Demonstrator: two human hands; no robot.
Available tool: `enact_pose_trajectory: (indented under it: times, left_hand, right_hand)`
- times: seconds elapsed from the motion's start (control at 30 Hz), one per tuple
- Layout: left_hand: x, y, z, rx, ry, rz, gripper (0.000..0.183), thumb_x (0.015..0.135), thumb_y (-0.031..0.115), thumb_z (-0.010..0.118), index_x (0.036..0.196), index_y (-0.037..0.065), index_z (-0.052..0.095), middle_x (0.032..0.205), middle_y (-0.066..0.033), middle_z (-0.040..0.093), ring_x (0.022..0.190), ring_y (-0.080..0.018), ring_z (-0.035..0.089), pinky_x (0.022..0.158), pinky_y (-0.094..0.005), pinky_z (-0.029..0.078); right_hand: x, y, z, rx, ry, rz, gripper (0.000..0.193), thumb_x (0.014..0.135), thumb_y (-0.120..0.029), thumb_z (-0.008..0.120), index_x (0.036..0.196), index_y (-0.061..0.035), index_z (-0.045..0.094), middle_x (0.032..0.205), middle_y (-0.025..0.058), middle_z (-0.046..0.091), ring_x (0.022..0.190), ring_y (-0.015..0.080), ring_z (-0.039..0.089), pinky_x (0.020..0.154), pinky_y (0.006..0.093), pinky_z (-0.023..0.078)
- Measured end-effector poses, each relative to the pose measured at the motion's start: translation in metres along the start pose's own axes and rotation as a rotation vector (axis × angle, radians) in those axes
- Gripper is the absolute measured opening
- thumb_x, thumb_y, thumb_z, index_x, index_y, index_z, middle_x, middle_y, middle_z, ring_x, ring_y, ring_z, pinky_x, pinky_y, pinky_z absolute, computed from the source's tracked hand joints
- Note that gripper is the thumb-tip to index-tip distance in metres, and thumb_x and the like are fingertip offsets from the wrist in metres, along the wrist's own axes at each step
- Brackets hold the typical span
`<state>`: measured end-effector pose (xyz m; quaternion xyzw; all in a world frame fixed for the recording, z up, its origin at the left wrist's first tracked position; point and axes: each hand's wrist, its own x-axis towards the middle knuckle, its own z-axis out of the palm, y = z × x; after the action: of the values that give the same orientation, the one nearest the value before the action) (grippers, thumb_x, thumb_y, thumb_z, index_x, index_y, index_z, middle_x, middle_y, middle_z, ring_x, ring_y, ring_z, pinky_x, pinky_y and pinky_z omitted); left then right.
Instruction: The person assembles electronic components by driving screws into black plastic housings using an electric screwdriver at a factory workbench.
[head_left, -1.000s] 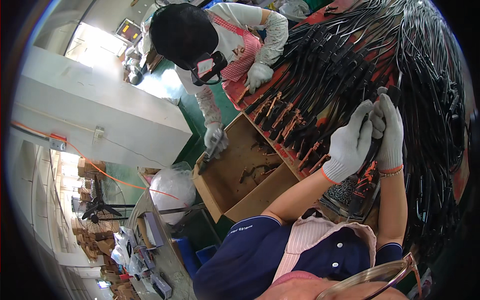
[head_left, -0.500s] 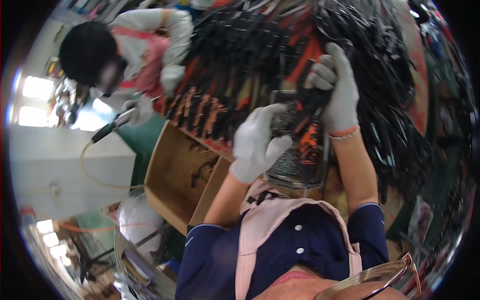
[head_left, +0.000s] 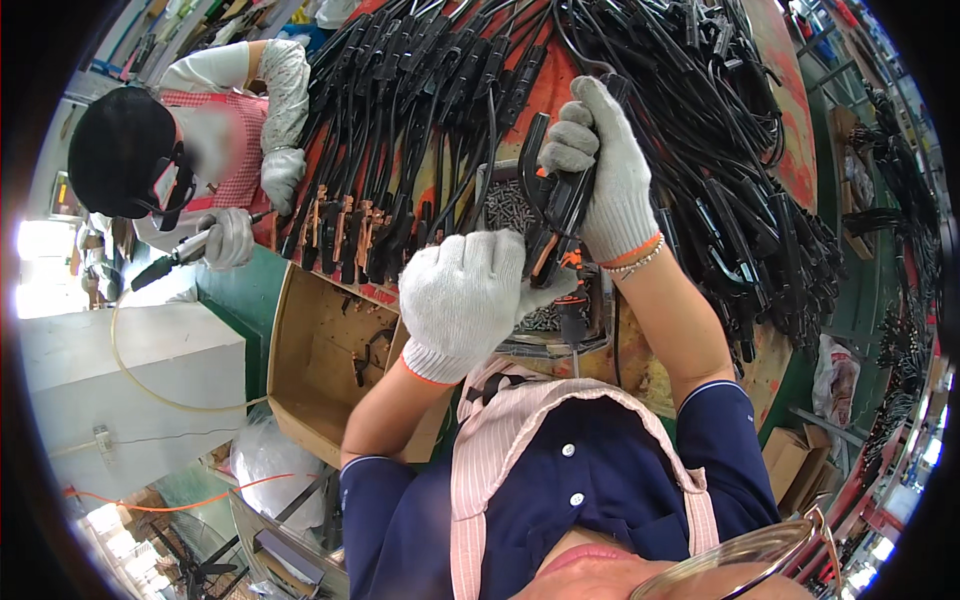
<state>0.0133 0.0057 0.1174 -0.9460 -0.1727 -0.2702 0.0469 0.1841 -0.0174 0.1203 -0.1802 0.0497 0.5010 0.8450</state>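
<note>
My right hand, in a white knitted glove, is closed around a black welding clamp with a lever handle. It is held tilted over a tray of small screws. My gloved left hand is curled at the clamp's lower, copper-coloured end, its thumb reaching across underneath. The back of that hand hides its fingertips, so any small part there cannot be seen. Just beside the left thumb, an orange-and-black screwdriver lies across the tray, its shaft toward me.
Black cables with clamps heap the table at right; a row of copper-ended clamps lies left. An open cardboard box stands at the table's edge. At left, a co-worker's gloved hand holds a hosed power tool.
My left hand has turned from spread fingers over the screws to curled at the clamp's lower end. The right hand and clamp have shifted left in the picture; the whole view has moved too.
</note>
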Motion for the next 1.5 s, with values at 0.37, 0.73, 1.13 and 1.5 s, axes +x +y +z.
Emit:
enact_pose_trajectory:
  times: [0.37, 0.73, 1.13, 1.5]
  left_hand:
    - [0.003, 0.014, 0.006, 0.008, 0.094, 0.015, 0.051, 0.074, 0.056, 0.072, 0.067, 0.012, 0.047, 0.057, -0.0002, 0.041, 0.047, -0.0156, 0.047, 0.040, -0.0321, 0.036]
    - [-0.011, 0.005, 0.028, -0.156, 0.047, -0.087, 0.048, 0.072, 0.054, 0.074, 0.071, 0.011, 0.053, 0.058, -0.0029, 0.048, 0.050, -0.0227, 0.054, 0.043, -0.0360, 0.041]
    - [-0.020, 0.025, 0.042, -1.170, -0.504, -0.716, 0.063, 0.086, 0.049, 0.062, 0.117, -0.003, 0.045, 0.085, -0.0290, 0.065, 0.084, -0.0432, 0.067, 0.070, -0.0482, 0.051]
    - [0.001, 0.035, 0.037, -1.140, -0.660, -0.844, 0.067, 0.079, 0.048, 0.069, 0.124, 0.002, 0.049, 0.094, -0.0228, 0.068, 0.087, -0.0357, 0.069, 0.076, -0.0414, 0.053]
  right_hand:
    - [0.006, -0.002, -0.014, 0.044, -0.217, -0.042, 0.022, 0.096, -0.022, 0.059, 0.077, -0.0151, 0.051, 0.064, -0.0086, 0.040, 0.049, 0.0022, 0.033, 0.041, 0.0191, 0.031]
    - [0.007, -0.001, -0.016, -0.139, -0.105, -0.058, 0.013, 0.094, -0.022, 0.062, 0.089, -0.0147, 0.053, 0.070, -0.0048, 0.050, 0.050, 0.0033, 0.039, 0.041, 0.0201, 0.034]
    - [-0.010, 0.002, -0.031, -0.544, 0.073, -0.131, 0.016, 0.098, -0.025, 0.054, 0.107, -0.0109, 0.055, 0.065, -0.0077, 0.038, 0.049, 0.0020, 0.032, 0.041, 0.0201, 0.028]
    - [0.006, -0.001, -0.030, -0.607, -0.099, -0.213, 0.018, 0.097, -0.015, 0.057, 0.114, -0.0090, 0.056, 0.070, -0.0057, 0.045, 0.046, 0.0008, 0.030, 0.038, 0.0197, 0.021]
